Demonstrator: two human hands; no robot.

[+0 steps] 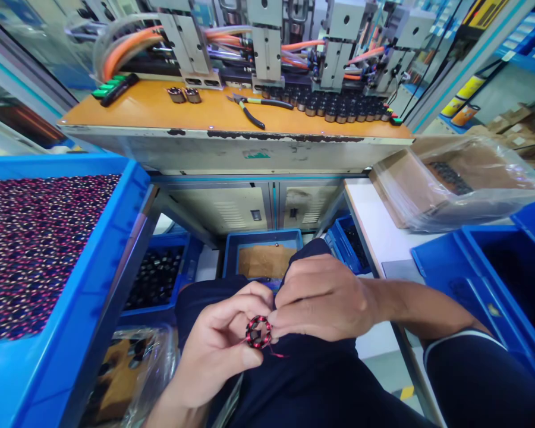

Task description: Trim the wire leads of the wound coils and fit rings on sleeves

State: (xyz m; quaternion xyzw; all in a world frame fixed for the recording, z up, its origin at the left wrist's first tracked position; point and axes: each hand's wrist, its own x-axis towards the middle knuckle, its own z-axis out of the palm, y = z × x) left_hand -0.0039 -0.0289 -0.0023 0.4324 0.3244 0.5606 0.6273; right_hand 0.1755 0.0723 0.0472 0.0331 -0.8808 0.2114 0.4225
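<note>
A small ring-shaped coil [258,331] wound with red and black wire sits between both hands, low in the head view above my lap. My left hand [218,345] pinches its left side with thumb and fingers curled round it. My right hand [321,297] is closed, its fingertips pressed on the coil's right edge. A thin red wire end trails from the coil toward the lower right.
A blue bin [93,285] full of similar coils stands at left. An orange workbench [151,110] holds pliers [254,107], rows of dark cores [339,107] and a winding machine. More blue bins [481,267] and a plastic-wrapped box [455,178] are at right; bins sit under the bench.
</note>
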